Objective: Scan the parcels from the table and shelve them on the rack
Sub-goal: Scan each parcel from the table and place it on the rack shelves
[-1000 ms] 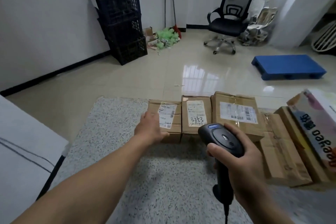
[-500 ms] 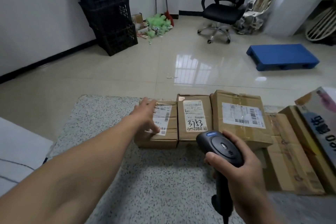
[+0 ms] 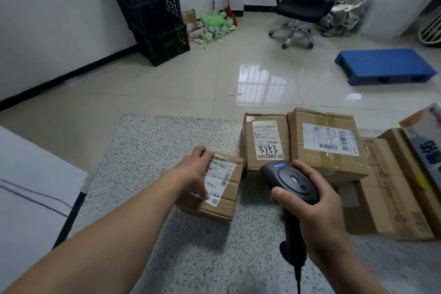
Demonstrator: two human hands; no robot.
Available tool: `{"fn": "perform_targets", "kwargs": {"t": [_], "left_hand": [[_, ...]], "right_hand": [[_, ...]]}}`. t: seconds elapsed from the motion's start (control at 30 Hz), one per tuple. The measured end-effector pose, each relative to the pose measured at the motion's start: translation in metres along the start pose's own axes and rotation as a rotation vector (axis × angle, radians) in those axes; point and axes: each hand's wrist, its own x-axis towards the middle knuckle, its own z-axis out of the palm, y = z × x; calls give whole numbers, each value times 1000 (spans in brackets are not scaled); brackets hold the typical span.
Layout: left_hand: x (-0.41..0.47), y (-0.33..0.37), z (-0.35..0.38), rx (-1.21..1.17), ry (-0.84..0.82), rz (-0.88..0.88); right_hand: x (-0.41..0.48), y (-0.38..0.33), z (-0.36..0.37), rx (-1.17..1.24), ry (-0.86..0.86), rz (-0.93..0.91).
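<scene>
Room: glossy beige tiled floor [image 3: 167,83], white walls. Stacked black crates [image 3: 152,7] in the upper left, an office chair [image 3: 303,2] at the upper centre-right, a blue pallet [image 3: 384,65] at right.

Surface: speckled grey table [image 3: 155,145] across the lower frame.

Parcels: a row at centre-right – a carton marked "3753" [image 3: 267,141] touching a larger carton with a barcode label [image 3: 327,143]. Flat cardboard boxes [image 3: 386,198] lie to the right of these.

Small parcel [image 3: 226,205]: brown carton with a white label, at frame centre, apart from the row and turned at an angle. Whether it is lifted off the table cannot be told.

Left hand [image 3: 193,172]: fingers and thumb curled around the small parcel's left end, gripping it.

Right hand [image 3: 317,217]: wrapped around the handle of a black barcode scanner [image 3: 290,180] – its head just right of the small parcel.
</scene>
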Motion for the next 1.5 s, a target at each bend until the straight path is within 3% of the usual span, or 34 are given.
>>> {"fn": "perform_targets", "kwargs": {"t": [0.23,0.43,0.6,0.83,1.2,1.33,1.5], "left_hand": [[-64,-6,42,-61,6,-84],[-104,-8,67,-319,192,-459],[-125,-8,92,-507,211,-569],[-142,26,100,-419,297,-580],[-143,97,118,-157,347,-372],[-143,112,130,-213,277,-406],[-149,127,142,-79,134,-376]], "right_hand": [[-28,-4,1,-10,-78,-24],[-53,-3,-11,-8,-127,-30],[-75,-1,-27,12,-144,-36],[-96,2,-54,8,-126,-34],[-105,5,-97,22,-84,-62],[-109,6,-118,24,-63,-67],[-116,7,-134,49,-52,-62]]}}
